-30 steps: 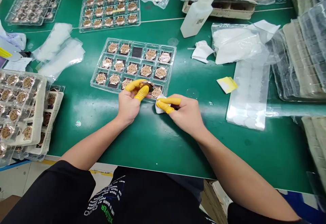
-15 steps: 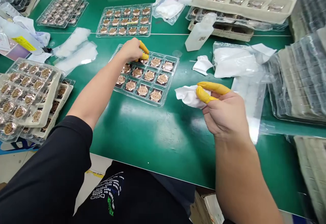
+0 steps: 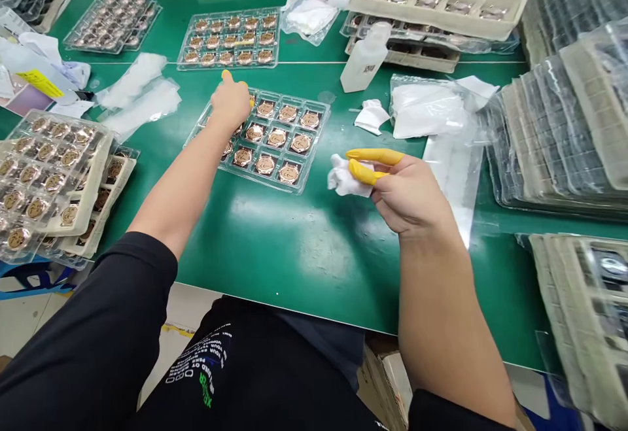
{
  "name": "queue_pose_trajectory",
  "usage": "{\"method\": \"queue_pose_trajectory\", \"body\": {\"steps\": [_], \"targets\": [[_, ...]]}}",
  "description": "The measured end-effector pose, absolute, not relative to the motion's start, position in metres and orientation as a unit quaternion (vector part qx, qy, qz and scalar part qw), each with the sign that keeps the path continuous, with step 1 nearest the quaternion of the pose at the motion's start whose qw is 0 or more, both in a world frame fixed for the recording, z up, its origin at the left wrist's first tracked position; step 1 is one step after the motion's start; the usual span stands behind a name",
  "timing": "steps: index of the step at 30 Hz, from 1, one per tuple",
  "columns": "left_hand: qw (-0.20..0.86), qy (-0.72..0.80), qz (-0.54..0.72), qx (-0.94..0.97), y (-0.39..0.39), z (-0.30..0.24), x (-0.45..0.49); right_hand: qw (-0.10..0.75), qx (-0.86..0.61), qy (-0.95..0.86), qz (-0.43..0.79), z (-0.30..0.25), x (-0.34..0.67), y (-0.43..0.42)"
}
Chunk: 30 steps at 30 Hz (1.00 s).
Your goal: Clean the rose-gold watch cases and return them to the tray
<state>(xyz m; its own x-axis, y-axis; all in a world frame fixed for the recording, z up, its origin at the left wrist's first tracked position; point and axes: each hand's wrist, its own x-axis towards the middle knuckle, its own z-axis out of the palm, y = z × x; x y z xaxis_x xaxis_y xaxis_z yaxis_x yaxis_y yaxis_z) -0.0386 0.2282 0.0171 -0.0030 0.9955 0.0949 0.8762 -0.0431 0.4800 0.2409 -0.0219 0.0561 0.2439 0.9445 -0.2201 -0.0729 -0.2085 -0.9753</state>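
Observation:
A clear plastic tray (image 3: pixel 314 146) of round rose-gold metal parts (image 3: pixel 277 137) lies on the green table in front of me. My left hand (image 3: pixel 230 101) reaches over the tray's far left corner, its fingertips in yellow finger cots, spread apart with nothing visible in them. My right hand (image 3: pixel 407 192) hovers to the right of the tray, also in yellow cots. Its thumb and forefinger pinch a crumpled white wipe (image 3: pixel 343 179).
More trays of parts lie beyond (image 3: pixel 228 38) and at the far left (image 3: pixel 112 19), with a stack at my left (image 3: pixel 44 176). A white bottle (image 3: pixel 366 58), plastic bags (image 3: pixel 432 110) and stacked empty trays (image 3: pixel 564 123) crowd the right.
My left hand carried a rose-gold part from near the wipe up to the tray's far row and has let go of it. My right hand lifted away with the wipe.

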Motion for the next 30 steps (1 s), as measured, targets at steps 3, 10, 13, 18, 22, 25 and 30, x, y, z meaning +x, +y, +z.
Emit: {"method": "queue_pose_trajectory", "body": {"steps": [3, 10, 13, 18, 22, 25, 30], "targets": [[0.247, 0.740, 0.230, 0.582, 0.256, 0.018, -0.037, 0.521, -0.579, -0.376, 0.502, 0.050, 0.242, -0.019], [0.220, 0.651, 0.381, 0.619, 0.222, 0.019, -0.039, 0.520, -0.579, -0.412, 0.474, 0.039, 0.245, -0.010], [0.269, 0.461, 0.535, 0.656, 0.132, 0.013, -0.018, 0.521, -0.589, -0.429, 0.444, 0.037, 0.242, -0.010], [0.556, 0.359, 0.476, 0.579, -0.004, 0.001, 0.023, 0.588, -0.540, -0.464, 0.385, 0.041, 0.225, -0.021], [0.569, 0.399, 0.447, 0.563, -0.019, -0.004, 0.022, 0.598, -0.494, -0.521, 0.356, 0.046, 0.207, -0.035], [0.570, 0.407, 0.441, 0.560, -0.008, -0.006, 0.014, 0.513, -0.492, -0.660, 0.242, 0.045, 0.199, -0.042], [0.498, 0.425, 0.441, 0.614, -0.011, -0.004, 0.011, 0.425, -0.471, -0.773, 0.028, 0.036, 0.203, -0.040]]}}
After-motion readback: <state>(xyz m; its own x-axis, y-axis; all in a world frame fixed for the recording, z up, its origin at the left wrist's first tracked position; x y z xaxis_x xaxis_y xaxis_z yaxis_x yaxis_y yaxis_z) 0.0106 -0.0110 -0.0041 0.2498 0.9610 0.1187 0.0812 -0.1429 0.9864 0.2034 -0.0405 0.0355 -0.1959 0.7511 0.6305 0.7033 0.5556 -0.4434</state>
